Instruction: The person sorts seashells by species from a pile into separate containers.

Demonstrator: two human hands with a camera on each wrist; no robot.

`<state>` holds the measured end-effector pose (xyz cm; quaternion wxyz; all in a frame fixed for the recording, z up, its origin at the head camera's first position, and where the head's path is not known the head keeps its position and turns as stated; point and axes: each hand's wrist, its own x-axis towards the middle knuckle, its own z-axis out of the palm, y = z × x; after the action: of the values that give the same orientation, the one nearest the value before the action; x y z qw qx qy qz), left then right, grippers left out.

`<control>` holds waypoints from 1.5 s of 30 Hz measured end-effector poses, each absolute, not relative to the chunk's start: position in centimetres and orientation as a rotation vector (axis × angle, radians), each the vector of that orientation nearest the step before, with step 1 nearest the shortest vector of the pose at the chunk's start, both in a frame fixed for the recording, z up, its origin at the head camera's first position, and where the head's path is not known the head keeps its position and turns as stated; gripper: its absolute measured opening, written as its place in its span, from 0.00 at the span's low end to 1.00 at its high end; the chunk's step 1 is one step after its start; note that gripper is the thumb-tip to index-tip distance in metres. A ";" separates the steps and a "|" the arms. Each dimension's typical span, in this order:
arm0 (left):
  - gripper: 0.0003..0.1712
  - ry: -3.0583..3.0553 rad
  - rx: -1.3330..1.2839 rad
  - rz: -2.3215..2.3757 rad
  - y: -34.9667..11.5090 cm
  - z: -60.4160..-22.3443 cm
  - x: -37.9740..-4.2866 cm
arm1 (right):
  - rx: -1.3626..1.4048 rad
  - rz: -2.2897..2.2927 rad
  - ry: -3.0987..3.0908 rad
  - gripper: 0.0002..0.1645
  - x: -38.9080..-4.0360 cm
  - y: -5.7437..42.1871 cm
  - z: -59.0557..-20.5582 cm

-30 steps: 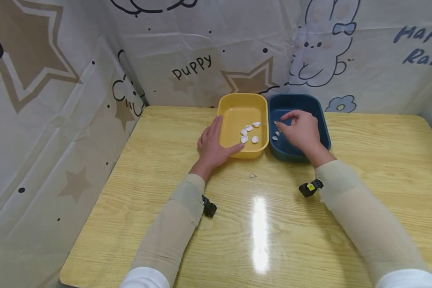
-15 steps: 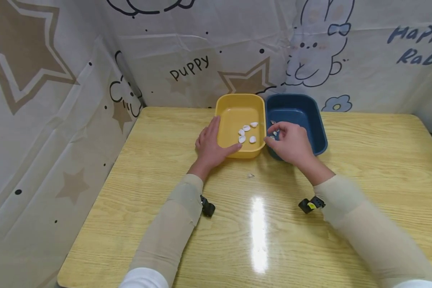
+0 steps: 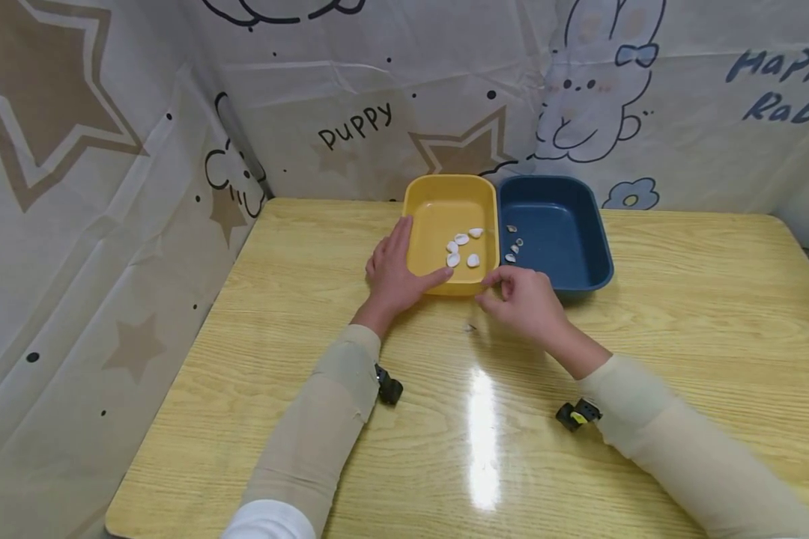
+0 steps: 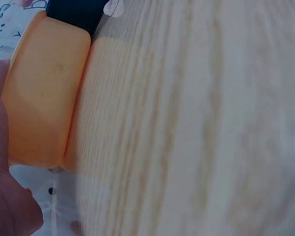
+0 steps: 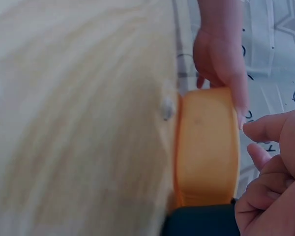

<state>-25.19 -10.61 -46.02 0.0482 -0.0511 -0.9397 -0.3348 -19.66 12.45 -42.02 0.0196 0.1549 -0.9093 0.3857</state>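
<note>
My left hand (image 3: 396,271) rests against the left side of the yellow plastic bin (image 3: 434,206), its thumb along the front rim and its fingers straight along the side wall. Several white seashells (image 3: 453,260) lie in that bin. My right hand (image 3: 527,303) hovers just in front of where the two bins meet, thumb and index finger (image 5: 265,129) apart with nothing between them. A small shell (image 3: 470,328) lies on the table just below and left of those fingertips. In the right wrist view this shell is blurred.
A dark blue bin (image 3: 558,247) stands right beside the yellow one, with several small dark shells (image 3: 510,258) along its left side. Behind both bins hangs a printed cloth (image 3: 364,67). The wooden table (image 3: 297,299) spreads out in front, with a bright reflection.
My right hand has moved out of the blue bin, towards me and to the left, near the loose shell. The dark shells in the blue bin are uncovered. My left hand has stayed put.
</note>
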 end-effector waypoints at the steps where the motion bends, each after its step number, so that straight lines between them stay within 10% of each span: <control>1: 0.68 -2.867 -0.155 -1.018 -10.6 -46.0 -25.2 | 0.482 1.194 -2.829 0.11 -19.6 12.4 -42.2; 45: 0.68 -2.881 -0.136 -0.988 -10.5 -45.9 -25.2 | 0.644 1.123 -2.987 0.04 -19.4 11.5 -46.4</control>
<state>-25.19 -10.46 -45.92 0.0464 -0.0446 -0.9440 -0.3236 -19.42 11.48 -46.44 -0.0570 0.1974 -0.9161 0.3444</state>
